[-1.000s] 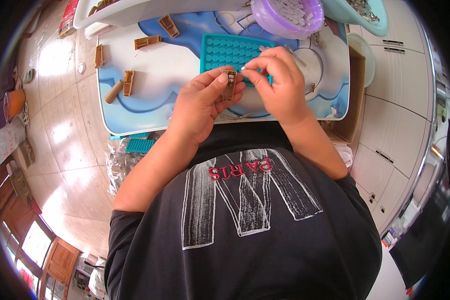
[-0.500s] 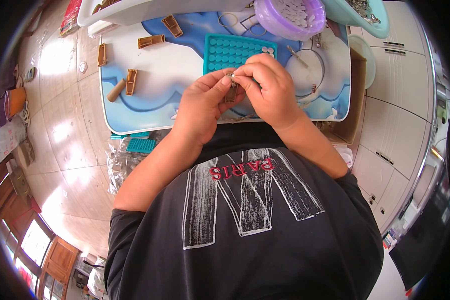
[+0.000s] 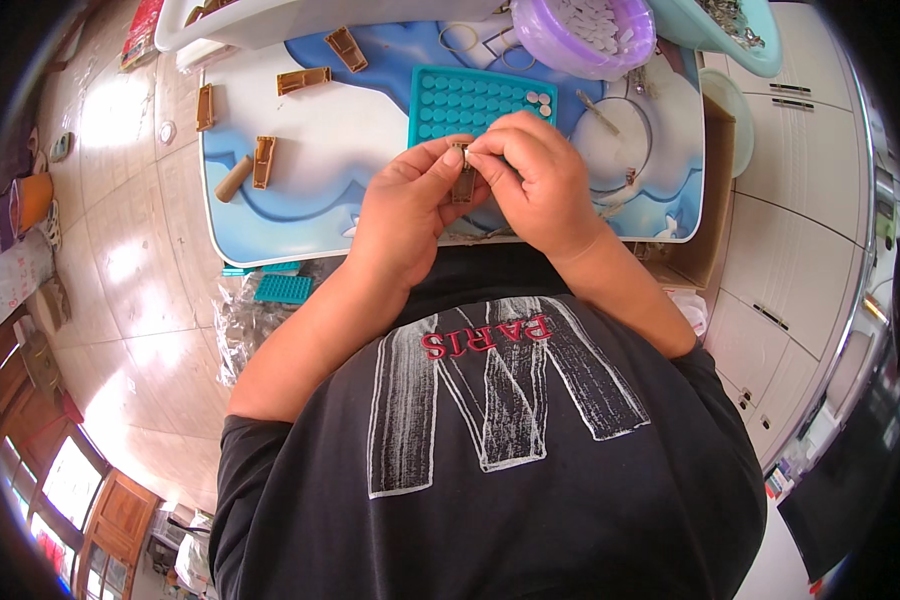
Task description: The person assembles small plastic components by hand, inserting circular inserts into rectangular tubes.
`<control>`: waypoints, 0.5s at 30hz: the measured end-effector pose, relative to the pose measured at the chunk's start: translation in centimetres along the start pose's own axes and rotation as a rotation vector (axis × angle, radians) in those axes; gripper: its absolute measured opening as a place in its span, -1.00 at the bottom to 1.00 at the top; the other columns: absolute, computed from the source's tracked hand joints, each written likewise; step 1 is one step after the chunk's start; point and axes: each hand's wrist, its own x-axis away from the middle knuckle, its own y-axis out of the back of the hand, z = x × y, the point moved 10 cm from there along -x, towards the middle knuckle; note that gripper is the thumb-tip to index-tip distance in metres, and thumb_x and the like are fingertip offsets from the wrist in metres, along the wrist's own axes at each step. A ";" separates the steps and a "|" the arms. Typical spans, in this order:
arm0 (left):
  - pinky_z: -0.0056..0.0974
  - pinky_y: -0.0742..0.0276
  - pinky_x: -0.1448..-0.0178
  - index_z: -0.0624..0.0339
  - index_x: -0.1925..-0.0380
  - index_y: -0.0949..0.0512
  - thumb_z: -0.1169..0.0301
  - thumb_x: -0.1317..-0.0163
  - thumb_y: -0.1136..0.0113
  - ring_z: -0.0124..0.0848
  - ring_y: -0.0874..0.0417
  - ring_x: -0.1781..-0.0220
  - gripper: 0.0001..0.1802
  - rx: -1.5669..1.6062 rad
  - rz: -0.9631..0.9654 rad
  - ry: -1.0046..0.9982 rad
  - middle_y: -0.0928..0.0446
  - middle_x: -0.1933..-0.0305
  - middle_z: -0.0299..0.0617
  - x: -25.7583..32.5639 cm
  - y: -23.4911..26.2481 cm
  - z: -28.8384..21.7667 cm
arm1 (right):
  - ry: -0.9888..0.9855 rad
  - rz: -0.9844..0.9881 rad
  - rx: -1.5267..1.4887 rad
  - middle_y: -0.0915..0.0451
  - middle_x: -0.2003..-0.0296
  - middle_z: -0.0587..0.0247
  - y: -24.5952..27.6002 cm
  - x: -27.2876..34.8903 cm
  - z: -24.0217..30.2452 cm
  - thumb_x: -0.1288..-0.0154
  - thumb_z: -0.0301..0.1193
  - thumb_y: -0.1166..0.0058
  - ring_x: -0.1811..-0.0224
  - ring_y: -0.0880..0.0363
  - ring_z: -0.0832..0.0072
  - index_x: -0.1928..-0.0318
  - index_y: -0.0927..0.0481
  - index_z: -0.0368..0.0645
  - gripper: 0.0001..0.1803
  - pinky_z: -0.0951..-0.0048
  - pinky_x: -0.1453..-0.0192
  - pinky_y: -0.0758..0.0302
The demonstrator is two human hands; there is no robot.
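Between the thumb and fingers of my left hand (image 3: 407, 200) is a small brown plastic casing (image 3: 463, 184), its hollow side up. My right hand (image 3: 538, 180) pinches at the casing's far end, where a small pale piece (image 3: 467, 157) shows between the fingertips; its kind is too small to make out. Just beyond both hands lies a teal tray (image 3: 475, 95) with rows of round pockets. A few silvery round discs (image 3: 539, 103) sit at its right end.
Several similar brown casings (image 3: 304, 81) and a tan cone-shaped piece (image 3: 233, 179) lie on the left of the blue-and-white table (image 3: 300, 215). A purple basin (image 3: 582, 60) of white pieces, a teal basin (image 3: 715, 40) with metal parts and a white bin (image 3: 350, 35) stand along the far side.
Both hands stay nearly in place at the brown casing, with only a slight shift of the fingers. More of the silvery discs on the tray shows now.
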 end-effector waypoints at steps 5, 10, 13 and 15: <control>-0.33 -0.54 -0.03 0.38 0.04 -0.43 0.39 -0.36 0.04 -0.51 -0.57 0.20 -0.71 -0.010 -0.037 -0.034 -0.53 0.21 -0.22 0.2 0.1 -0.3 | 0.021 -0.014 0.066 -0.51 0.45 0.21 -0.5 0.2 0.1 -0.06 -0.50 -0.16 0.40 -0.50 0.22 0.41 -0.52 -0.19 -0.91 0.30 0.35 -0.45; -0.35 -0.54 -0.01 0.34 0.10 -0.47 0.38 -0.35 0.01 -0.50 -0.57 0.21 -0.74 -0.007 -0.021 -0.074 -0.54 0.23 -0.23 0.7 -0.5 -0.9 | 0.055 -0.023 0.140 -0.51 0.45 0.21 -0.6 0.3 0.7 -0.05 -0.50 -0.15 0.37 -0.47 0.22 0.40 -0.53 -0.19 -0.91 0.30 0.31 -0.43; -0.34 -0.54 0.00 0.33 0.13 -0.48 0.36 -0.35 0.01 -0.48 -0.58 0.20 -0.75 0.013 -0.013 -0.066 -0.54 0.22 -0.22 0.4 0.2 -0.6 | 0.099 -0.027 0.103 -0.51 0.45 0.22 -0.5 0.3 1.3 -0.08 -0.49 -0.14 0.38 -0.46 0.26 0.37 -0.56 -0.21 -0.92 0.33 0.31 -0.42; -0.33 -0.54 0.01 0.33 0.13 -0.47 0.35 -0.35 0.01 -0.47 -0.58 0.21 -0.75 0.013 -0.004 -0.067 -0.54 0.23 -0.21 0.6 0.4 -0.9 | -0.038 0.027 -0.099 -0.52 0.44 0.22 -0.8 0.2 -0.1 -0.13 -0.50 -0.12 0.39 -0.47 0.30 0.33 -0.59 -0.25 -0.91 0.40 0.29 -0.42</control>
